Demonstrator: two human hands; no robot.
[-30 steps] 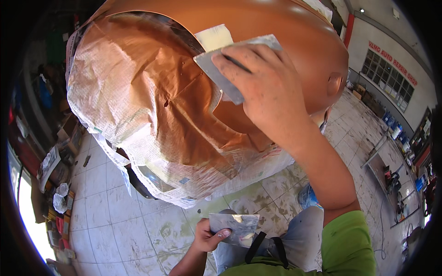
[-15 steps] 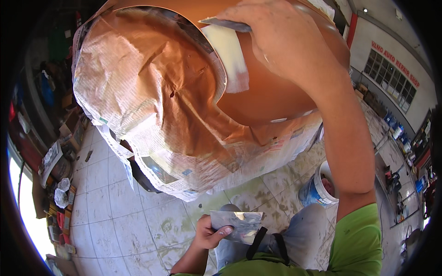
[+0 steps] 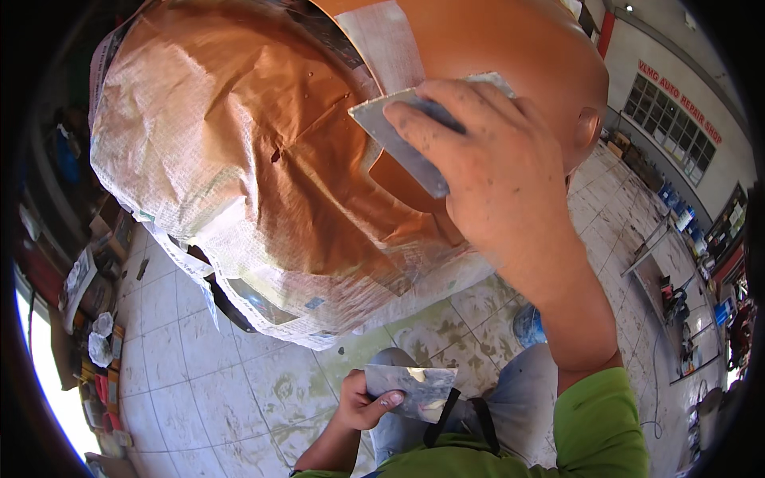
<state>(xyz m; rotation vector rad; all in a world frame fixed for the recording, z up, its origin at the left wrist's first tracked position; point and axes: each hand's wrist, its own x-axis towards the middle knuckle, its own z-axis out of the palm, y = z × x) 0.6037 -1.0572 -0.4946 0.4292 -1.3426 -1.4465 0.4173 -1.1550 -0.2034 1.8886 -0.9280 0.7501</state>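
My right hand [image 3: 510,175] grips a flat grey putty spreader [image 3: 410,147], fingers spread over its face and thumb side hidden. It is at the lower part of an orange car body panel [image 3: 510,40], just below a thin pale strip of putty [image 3: 382,40]; whether the blade touches the panel I cannot tell. Low in front of my body, my left hand [image 3: 362,405] pinches a flat metal putty plate [image 3: 426,386], thumb on top. Small cream dabs of putty lie on that plate.
Crumpled masking paper [image 3: 231,135], oversprayed orange, wraps the area left of the panel. A blue and white bucket [image 3: 528,327] stands on the stained tile floor [image 3: 191,350], partly hidden by my arm. Boxes and clutter line the left; a metal-framed bench [image 3: 665,311] stands right.
My right hand has swept the spreader down toward me, past the strip. The putty there now looks thinner and greyer. My left hand and its plate stay nearly still.
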